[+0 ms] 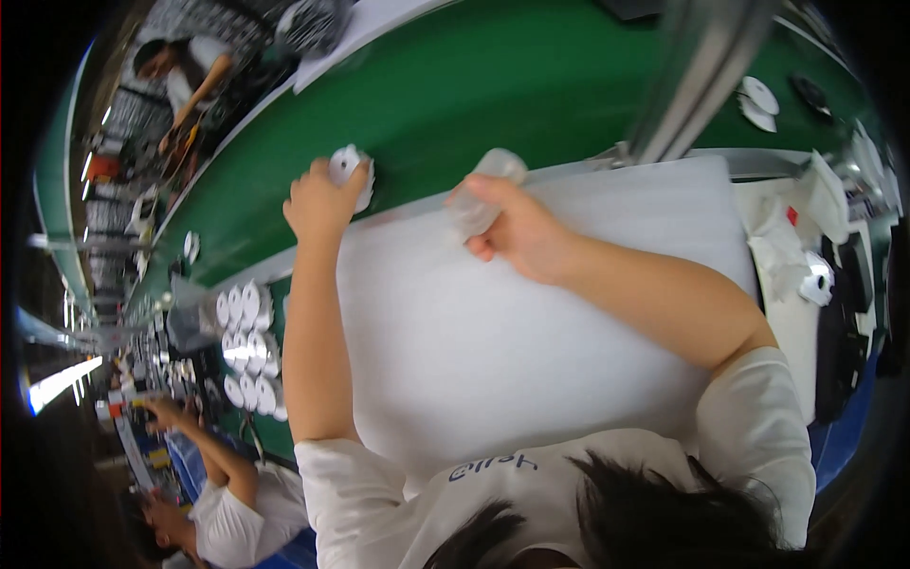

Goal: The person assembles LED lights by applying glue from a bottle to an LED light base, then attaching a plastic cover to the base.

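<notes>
Fingers of the left hand (318, 199) were curled shut around a small white round part (349, 171), held at the eleven o'clock edge of the white foam sheet (531, 332), over the green conveyor belt (455, 104). A clear plastic bag (483, 190) was gripped in the closed fingers of the right hand (517, 228), at about twelve o'clock on the sheet, just beside the left hand. Most of the desk (796, 322) was covered by the foam sheet. Rows of white round parts (248, 346) were stacked at nine o'clock, well apart from both hands. A metal post (697, 71) was seen at one o'clock, and crumpled white wrapping (782, 251) lay at three o'clock.
</notes>
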### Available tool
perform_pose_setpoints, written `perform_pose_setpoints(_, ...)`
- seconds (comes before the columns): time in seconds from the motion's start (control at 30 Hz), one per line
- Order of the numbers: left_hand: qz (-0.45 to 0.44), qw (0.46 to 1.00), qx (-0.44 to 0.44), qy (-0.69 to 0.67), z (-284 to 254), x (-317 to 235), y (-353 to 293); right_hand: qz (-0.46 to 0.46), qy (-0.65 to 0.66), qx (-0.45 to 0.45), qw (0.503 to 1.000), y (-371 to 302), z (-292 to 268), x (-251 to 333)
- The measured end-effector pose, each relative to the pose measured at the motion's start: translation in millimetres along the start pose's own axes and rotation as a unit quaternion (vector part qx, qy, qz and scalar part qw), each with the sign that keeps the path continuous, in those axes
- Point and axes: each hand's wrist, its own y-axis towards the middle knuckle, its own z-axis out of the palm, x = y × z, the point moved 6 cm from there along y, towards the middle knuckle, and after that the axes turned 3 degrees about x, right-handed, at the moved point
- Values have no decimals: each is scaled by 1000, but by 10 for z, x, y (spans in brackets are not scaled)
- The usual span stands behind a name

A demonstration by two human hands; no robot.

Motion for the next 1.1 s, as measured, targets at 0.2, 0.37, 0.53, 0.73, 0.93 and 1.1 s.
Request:
perform_pose_setpoints(0.2, 91, 991, -95, -20, -129, -304, -486, 4, 62, -2, 998, -19, -35, 35)
perform_pose_setpoints(0.37, 129, 955, 118, -241, -35, -351, -1368, 34, 61, 58, 996, -2, 55, 37)
perform_pose_setpoints(0.53, 158, 958, 36, -236, 24, -318, -1359, 36, 60, 64, 996, 10, 72, 27)
perform_pose_setpoints(0.73, 146, 940, 78, -299, 145, -192, -1337, 49, 61, 42, 996, -11, 55, -5)
perform_pose_setpoints(0.93, 152, 935, 69, -313, 84, -224, -1324, 36, 56, 58, 996, -5, 86, 49)
perform_pose_setpoints(1.1, 174, 932, 56, -312, 110, -218, -1310, 40, 57, 60, 996, 12, 83, 33)
